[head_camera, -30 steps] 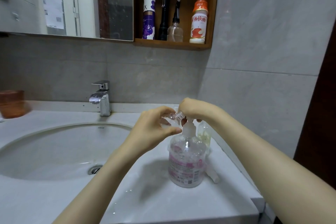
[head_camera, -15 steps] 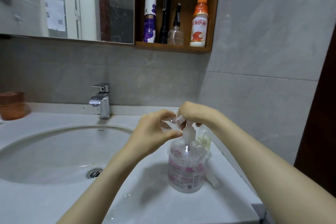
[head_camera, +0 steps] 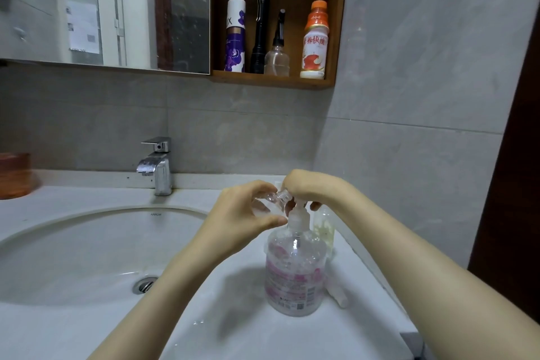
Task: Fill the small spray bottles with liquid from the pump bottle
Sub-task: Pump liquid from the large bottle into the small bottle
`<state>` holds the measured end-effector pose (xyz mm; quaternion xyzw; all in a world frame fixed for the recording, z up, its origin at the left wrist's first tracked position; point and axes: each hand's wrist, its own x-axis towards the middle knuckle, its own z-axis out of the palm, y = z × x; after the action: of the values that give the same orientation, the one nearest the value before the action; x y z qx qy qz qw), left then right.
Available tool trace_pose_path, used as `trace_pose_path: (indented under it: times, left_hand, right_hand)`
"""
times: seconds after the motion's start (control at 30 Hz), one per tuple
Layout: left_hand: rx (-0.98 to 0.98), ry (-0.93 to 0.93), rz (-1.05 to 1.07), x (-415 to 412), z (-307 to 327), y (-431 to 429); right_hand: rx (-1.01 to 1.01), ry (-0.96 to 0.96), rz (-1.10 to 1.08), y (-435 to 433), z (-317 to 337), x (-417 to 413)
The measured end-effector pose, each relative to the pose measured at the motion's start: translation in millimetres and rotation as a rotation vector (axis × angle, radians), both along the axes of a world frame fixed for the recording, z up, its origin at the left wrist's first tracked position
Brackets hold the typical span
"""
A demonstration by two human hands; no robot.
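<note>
While the pump bottle (head_camera: 295,272) stands upright on the counter (head_camera: 233,330), the left hand (head_camera: 242,210) pinches the spray bottle (head_camera: 270,202) nearly level, neck pointing right toward the pump bottle's top. The right hand (head_camera: 306,188) curls over that top.

White counter (head_camera: 263,336): pump bottle (head_camera: 295,278) upright near right edge; brown container (head_camera: 14,175) far left; faucet (head_camera: 157,166) at back.

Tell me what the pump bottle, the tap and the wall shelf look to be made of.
Pump bottle: clear glossy plastic, apparently; the liquid shows through its wall. Tap: polished metal, probably chromed, with mirror-like highlights. Shelf: matt brown wood or wood veneer; I cannot tell which.
</note>
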<state>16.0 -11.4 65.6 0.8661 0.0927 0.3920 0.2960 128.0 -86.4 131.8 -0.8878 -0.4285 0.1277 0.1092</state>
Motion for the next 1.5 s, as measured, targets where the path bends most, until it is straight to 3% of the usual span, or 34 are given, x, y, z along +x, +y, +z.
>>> trace_pose_path:
  times: [0.43,0.73,0.93,1.3,1.5]
  left_hand:
    - [-0.021,-0.029,0.021,0.6,-6.4,-4.4]
    - [0.015,-0.032,0.026,-0.7,0.0,-6.7]
    - [-0.011,-0.025,0.02,-0.6,-4.8,-5.2]
    - [-0.015,-0.051,0.022,-1.8,-2.4,-8.1]
    - [-0.014,-0.046,0.004,-0.5,-5.6,-5.2]
  right_hand:
    - [-0.112,-0.144,-0.044,0.5,2.4,-14.8]
    - [-0.004,-0.028,-0.021,-2.3,0.1,-8.3]
    - [-0.106,-0.118,-0.03,-0.8,0.9,-16.8]
    - [0.0,-0.047,-0.042,-2.3,0.5,-10.7]
    - [-0.077,-0.144,-0.019,-1.3,0.1,-13.8]
